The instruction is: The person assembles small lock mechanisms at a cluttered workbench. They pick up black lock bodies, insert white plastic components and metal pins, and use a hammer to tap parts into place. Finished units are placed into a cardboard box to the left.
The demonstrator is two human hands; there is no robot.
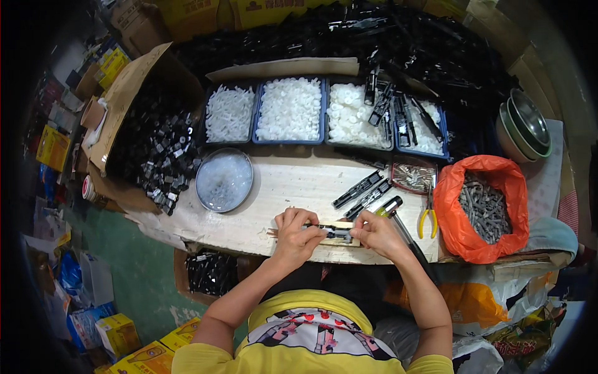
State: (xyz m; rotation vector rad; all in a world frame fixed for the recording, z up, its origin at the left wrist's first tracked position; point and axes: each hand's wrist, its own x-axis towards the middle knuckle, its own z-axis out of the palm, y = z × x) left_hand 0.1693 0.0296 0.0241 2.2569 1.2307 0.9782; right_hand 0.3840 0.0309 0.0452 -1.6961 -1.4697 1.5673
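Note:
At the table's front edge my left hand (294,239) is closed on the left end of a long black plastic part (331,228) with a grey piece (340,235) on it. The part lies over a light wooden block (342,243). My right hand (377,236) pinches at the part's right end, thumb and finger pressed together; whether a smaller piece is between them is hidden. Just beyond my right hand lie two similar black parts (367,193). A hammer (398,219) with a black handle lies right beside my right wrist.
Trays of small white parts (290,109) line the back, before a heap of black pieces (280,47). A round dish (224,181) and a carton of black parts (131,118) stand left. On the right are yellow-handled pliers (428,223) and an orange bag (448,206) of grey parts.

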